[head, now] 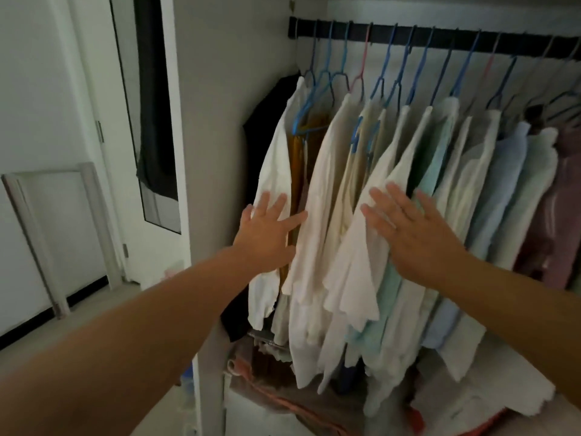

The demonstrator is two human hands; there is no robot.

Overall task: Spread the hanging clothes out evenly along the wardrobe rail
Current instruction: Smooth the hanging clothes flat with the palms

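A black rail (440,37) runs across the top of the wardrobe, with several blue and pink hangers (385,67) hooked on it. White, cream, mint and pale blue shirts (452,190) hang side by side, and an orange garment (297,158) shows near the left end. My left hand (267,234) lies flat with spread fingers against the leftmost white shirt (276,171). My right hand (408,228) rests flat, fingers apart, on a white shirt (364,247) in the middle of the row. Neither hand grips anything.
The wardrobe's white side panel (213,121) stands left of the clothes. A dark garment (267,127) hangs against it. Piled clothes (283,401) fill the shelf below. A mauve garment (562,196) hangs at the right. A mirror (151,121) and a folded white frame (47,234) stand further left.
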